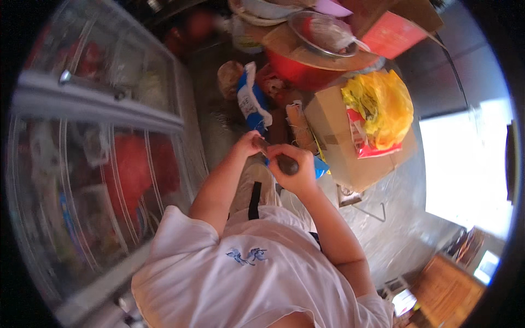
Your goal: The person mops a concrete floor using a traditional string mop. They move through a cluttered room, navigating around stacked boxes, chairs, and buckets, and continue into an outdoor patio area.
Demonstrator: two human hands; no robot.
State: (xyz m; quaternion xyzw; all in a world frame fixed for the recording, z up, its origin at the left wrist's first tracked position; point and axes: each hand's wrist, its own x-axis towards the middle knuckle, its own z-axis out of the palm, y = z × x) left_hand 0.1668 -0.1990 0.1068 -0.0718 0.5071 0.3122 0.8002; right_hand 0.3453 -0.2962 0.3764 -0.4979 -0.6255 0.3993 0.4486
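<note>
A brown wooden handle (288,164) with a rounded end points up toward me, and both hands grip it. My right hand (295,174) is closed round it just below the end. Further along the same handle, my left hand (249,144) is wrapped round it. What the handle belongs to cannot be made out. Just beyond the hands stands a blue and white sack (252,101). Close to my right hand is a cardboard box (350,164), with a yellow plastic bag (383,109) and a red packet (363,136) on top.
A glass-doored cabinet (98,106) with bagged goods runs along the left. At the back, a metal bowl (322,33) with a bagged item rests on cardboard over a red tub (301,71). A bright doorway (465,164) lies right, and a wooden board (445,290) lower right.
</note>
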